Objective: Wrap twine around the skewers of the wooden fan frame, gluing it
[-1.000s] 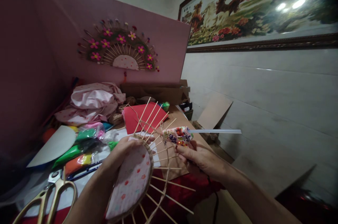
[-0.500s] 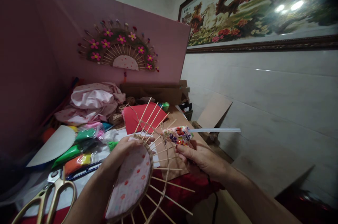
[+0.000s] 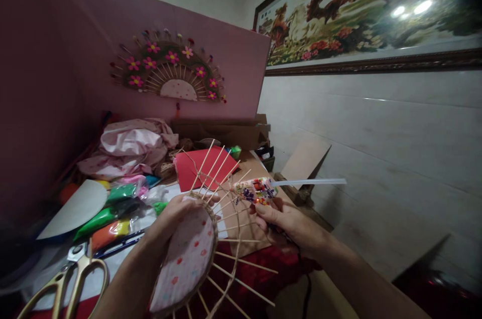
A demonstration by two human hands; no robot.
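My left hand (image 3: 175,216) grips a half-round craft piece (image 3: 188,254) by its upper edge. Its flat centre is covered in pale cloth with red prints, and thin wooden sticks fan out from the twine-bound rim. A strand of twine (image 3: 238,238) runs across the sticks. My right hand (image 3: 276,216) is wrapped around a flower-patterned hot glue gun (image 3: 254,189), with a clear glue stick (image 3: 312,181) jutting from its back. The gun's nozzle end is close to the twine and the upper sticks; whether it touches them I cannot tell.
Gold-handled scissors (image 3: 71,279) lie at the lower left, beside bagged coloured clay (image 3: 109,228) and a white half-disc (image 3: 77,208). Red sheets (image 3: 188,166) and crumpled pink cloth (image 3: 131,143) are further back. A finished-looking fan decoration (image 3: 173,73) hangs on the pink panel.
The rear of the glue gun and its glue stick have shifted very slightly up and to the right. My left hand and the craft piece stay almost still.
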